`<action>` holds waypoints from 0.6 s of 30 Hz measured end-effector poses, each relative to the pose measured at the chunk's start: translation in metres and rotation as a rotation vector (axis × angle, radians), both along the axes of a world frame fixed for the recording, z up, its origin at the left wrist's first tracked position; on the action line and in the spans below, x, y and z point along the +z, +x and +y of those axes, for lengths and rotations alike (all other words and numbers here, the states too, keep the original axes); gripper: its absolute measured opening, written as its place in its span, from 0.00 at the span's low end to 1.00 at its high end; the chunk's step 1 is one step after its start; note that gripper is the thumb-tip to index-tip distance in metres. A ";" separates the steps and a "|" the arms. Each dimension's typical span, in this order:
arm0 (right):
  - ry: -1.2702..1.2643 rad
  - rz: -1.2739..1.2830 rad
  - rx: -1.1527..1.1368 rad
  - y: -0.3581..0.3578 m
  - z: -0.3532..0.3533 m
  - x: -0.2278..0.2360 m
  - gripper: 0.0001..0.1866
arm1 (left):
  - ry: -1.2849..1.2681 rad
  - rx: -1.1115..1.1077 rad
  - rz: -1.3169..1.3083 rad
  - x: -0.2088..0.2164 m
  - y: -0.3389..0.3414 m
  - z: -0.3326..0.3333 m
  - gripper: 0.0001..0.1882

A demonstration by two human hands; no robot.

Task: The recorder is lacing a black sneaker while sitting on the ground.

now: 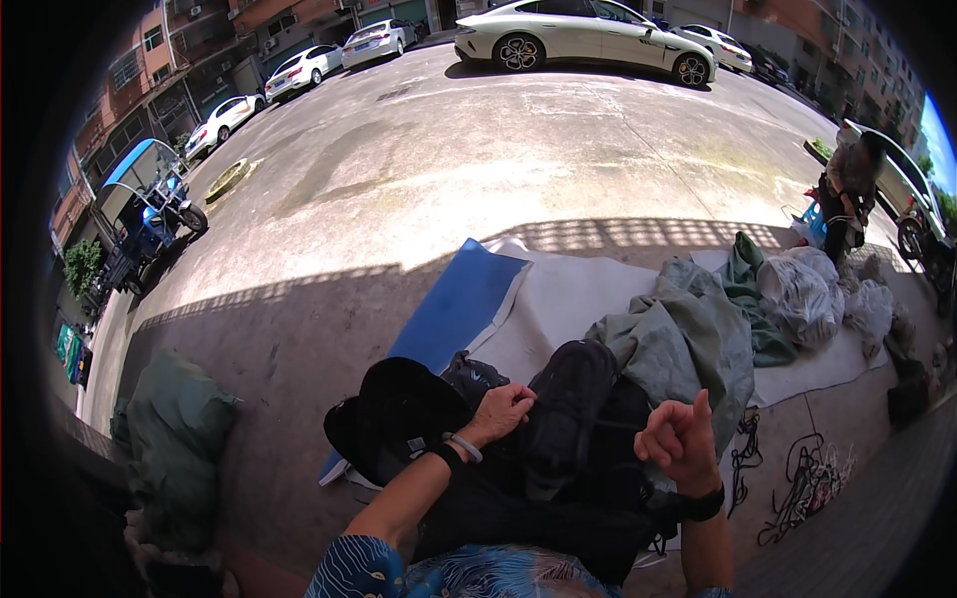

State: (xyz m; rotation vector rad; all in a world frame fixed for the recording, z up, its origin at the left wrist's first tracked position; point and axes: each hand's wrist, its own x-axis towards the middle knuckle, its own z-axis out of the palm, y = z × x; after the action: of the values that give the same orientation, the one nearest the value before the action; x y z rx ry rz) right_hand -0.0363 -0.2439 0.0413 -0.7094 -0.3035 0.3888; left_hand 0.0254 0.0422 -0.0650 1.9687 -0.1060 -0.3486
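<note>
Head: black padded item [570, 404] between hands [501, 413] [680, 444]

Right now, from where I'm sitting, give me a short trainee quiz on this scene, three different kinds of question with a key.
1. True or false: one digit of the right hand points upward.
2. Which thing is at the picture's lower left? A) tangled cords; B) green sack; C) plastic bags
3. Which hand has a pale bracelet at its wrist?

Key: 1. True. 2. B. 3. The left hand.
</note>
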 end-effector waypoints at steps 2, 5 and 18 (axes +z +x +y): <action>-0.002 0.000 -0.002 0.000 0.000 0.000 0.41 | 0.000 0.000 0.001 -0.001 0.000 0.000 0.10; -0.001 -0.004 -0.006 0.000 0.000 0.000 0.41 | 0.002 0.004 0.010 -0.002 0.000 0.000 0.09; -0.008 -0.015 -0.007 -0.001 0.001 0.000 0.39 | -0.005 0.010 -0.014 0.000 -0.001 0.000 0.11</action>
State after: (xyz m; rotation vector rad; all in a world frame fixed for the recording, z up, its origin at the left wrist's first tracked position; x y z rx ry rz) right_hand -0.0371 -0.2426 0.0411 -0.7211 -0.3134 0.3787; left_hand 0.0246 0.0418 -0.0650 1.9667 -0.1062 -0.3279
